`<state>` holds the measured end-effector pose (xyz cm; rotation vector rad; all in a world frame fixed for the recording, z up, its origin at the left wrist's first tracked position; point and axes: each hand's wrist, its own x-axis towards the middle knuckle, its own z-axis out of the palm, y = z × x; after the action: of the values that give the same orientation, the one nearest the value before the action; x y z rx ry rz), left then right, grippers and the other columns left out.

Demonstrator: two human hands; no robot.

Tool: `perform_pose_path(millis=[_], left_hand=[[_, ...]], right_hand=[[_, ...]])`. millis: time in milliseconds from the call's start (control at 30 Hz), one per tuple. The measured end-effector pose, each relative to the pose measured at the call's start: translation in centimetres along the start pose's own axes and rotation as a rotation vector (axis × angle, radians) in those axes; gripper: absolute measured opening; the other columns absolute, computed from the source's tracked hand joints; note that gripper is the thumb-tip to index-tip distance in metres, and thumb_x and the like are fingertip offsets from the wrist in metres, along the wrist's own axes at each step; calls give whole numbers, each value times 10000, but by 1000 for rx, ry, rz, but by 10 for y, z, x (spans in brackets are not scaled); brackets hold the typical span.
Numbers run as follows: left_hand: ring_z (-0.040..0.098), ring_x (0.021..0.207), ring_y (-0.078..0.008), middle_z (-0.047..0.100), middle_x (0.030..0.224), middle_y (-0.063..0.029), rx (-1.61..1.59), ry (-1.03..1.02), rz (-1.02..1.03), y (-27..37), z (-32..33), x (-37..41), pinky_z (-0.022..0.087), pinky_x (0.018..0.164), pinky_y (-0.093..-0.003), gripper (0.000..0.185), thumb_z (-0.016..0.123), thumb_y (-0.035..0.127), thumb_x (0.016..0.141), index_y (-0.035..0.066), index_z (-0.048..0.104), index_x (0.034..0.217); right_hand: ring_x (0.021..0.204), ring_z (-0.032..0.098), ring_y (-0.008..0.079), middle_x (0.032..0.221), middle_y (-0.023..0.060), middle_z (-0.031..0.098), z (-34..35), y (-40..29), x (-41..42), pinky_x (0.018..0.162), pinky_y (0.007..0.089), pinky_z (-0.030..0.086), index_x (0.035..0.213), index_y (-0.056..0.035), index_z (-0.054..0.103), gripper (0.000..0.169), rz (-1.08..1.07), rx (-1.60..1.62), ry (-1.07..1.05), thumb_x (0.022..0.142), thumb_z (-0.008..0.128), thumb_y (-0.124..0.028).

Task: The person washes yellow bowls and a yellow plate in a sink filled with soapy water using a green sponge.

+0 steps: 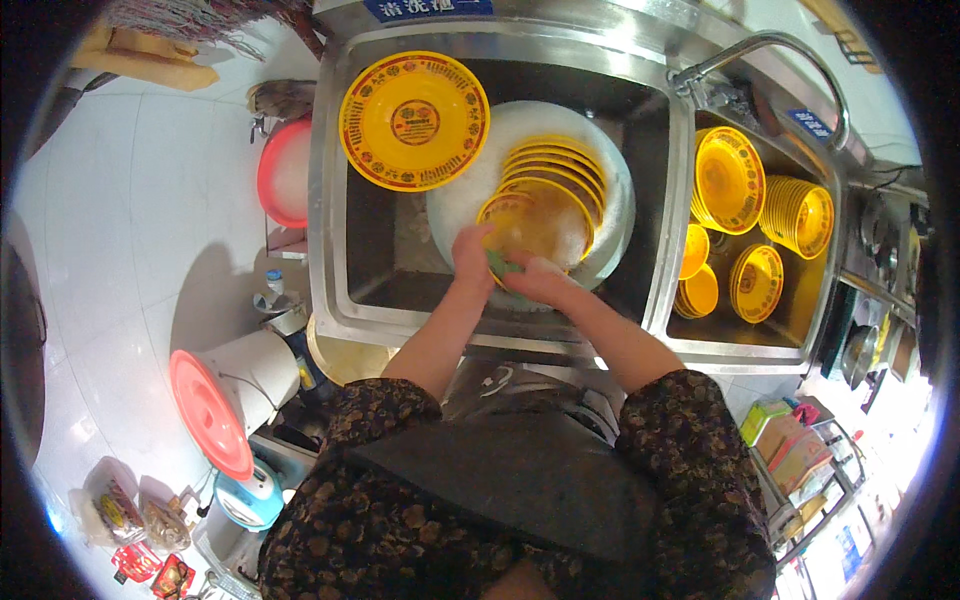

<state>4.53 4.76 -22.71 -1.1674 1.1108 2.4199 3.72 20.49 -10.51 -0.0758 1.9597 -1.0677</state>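
Observation:
Over a round basin of sudsy water [465,217] in the left sink bay, my left hand [472,259] grips the near left edge of a yellow bowl [501,214]. A green scouring pad [501,264] lies under the fingers of my right hand [541,280], against that bowl's near side. Several more yellow bowls [559,154] overlap in a fanned row in the basin just beyond my hands. A large yellow bowl with a red patterned rim [414,157] rests at the sink's far left corner. Suds hide parts of the bowls.
Stacks of yellow bowls [729,180] stand in the right sink bay, with a curved metal faucet [795,41] over the far side. The steel sink rim [420,324] runs before me. A white bucket with a pink lid [214,416] and a red basin [289,176] are at left.

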Motion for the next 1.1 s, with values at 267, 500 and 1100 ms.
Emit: perform_pose_path(millis=[267, 500, 1100], left_hand=[[606, 1110, -298, 616, 1231, -154, -129, -147, -278, 9, 34, -15, 480, 980, -462, 395, 527, 212, 931, 5, 543, 1267], [616, 1066, -265, 628, 1181, -129, -78, -55, -181, 16, 35, -24, 497, 936, -406, 378, 564, 234, 938, 9, 558, 1242], [606, 1111, -275, 611, 1237, -135, -62, -162, -259, 26, 52, -38, 486, 972, -427, 408, 538, 276, 966, 11, 540, 1276]], right_hand=[[1033, 605, 386, 1176, 189, 613, -18, 100, 18, 945, 438, 482, 1074, -45, 693, 308, -286, -1043, 430, 804, 606, -163], [1068, 595, 395, 1130, 242, 601, 8, 62, 64, 963, 442, 466, 1146, -29, 619, 389, -170, -596, 366, 802, 643, -207], [1087, 585, 373, 1174, 181, 601, -21, 105, 39, 935, 488, 489, 1059, -84, 707, 324, -158, -856, 352, 740, 656, -105]])
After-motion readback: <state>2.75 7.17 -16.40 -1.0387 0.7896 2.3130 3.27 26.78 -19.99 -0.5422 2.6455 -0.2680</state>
